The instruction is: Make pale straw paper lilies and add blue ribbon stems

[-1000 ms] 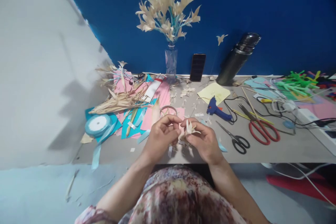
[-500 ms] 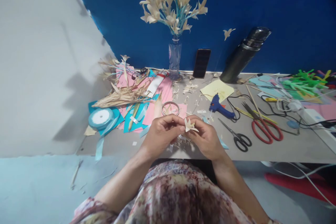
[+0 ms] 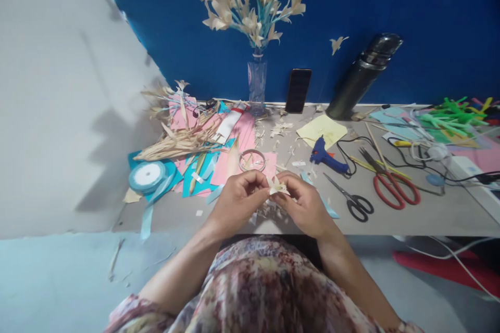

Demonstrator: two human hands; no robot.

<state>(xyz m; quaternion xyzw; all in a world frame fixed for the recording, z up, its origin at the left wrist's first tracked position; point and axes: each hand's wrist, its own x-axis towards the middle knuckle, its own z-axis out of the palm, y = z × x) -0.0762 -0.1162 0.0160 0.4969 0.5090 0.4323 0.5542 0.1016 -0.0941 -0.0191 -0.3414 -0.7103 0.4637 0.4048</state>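
A small cream flower (image 3: 277, 186) with pointed petals is pinched between both hands above the table's front edge. My left hand (image 3: 242, 199) grips it from the left with thumb and forefinger. From the right, my right hand (image 3: 305, 203) closes its fingers on the flower's other side. The flower's base is hidden by the fingers. Just beyond the hands lies a roll of tape (image 3: 252, 160) on its side. Pale scraps (image 3: 269, 212) are scattered beneath them.
A blue glue gun (image 3: 327, 158), black scissors (image 3: 356, 204) and red-handled scissors (image 3: 395, 190) lie to the right. Leftward are a light blue ribbon spool (image 3: 147, 176) and dried husks (image 3: 175, 146). Behind stand a bottle (image 3: 257, 83) of similar flowers, a phone (image 3: 298, 91) and a leaning dark flask (image 3: 361, 80).
The flower has turned slightly and moved a little left between the fingers. Both hands stay closed around it. The whole view has shifted slightly.
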